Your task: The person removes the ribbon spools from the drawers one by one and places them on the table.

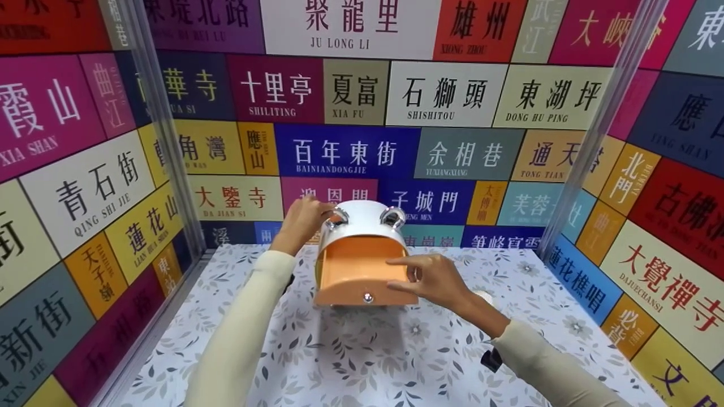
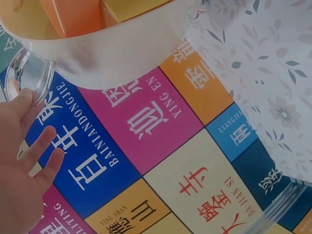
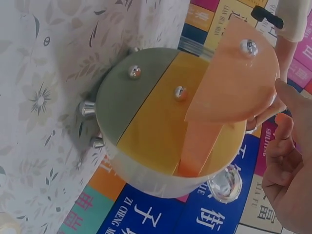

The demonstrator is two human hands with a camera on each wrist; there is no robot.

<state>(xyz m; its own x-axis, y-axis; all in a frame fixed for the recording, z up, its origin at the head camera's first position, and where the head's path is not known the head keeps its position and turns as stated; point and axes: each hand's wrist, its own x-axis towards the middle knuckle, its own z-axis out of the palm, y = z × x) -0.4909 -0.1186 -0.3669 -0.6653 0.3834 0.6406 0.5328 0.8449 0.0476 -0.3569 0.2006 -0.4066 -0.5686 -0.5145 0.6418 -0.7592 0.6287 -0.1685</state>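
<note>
A small rounded white cabinet point(image 1: 362, 209) stands on the table, with two silver rings on top like ears. Its orange drawer point(image 1: 339, 293), with a silver ball knob, is pulled out toward me. Below it, in the right wrist view, are a yellow drawer point(image 3: 158, 109) and a green drawer point(image 3: 129, 90), both pushed in. My left hand point(image 1: 305, 223) pinches the left silver ring point(image 2: 29, 75) at the back. At the orange drawer's right edge is my right hand point(image 1: 438, 280), thumb and index finger apart, thumb right at the front panel's rim.
A white leaf-patterned cloth point(image 1: 362, 362) covers the table. Panels printed with Chinese place names point(image 1: 345, 150) rise behind and on both sides, with clear corner posts point(image 1: 164, 113). A small pale round thing point(image 1: 484, 295) sits partly behind my right wrist.
</note>
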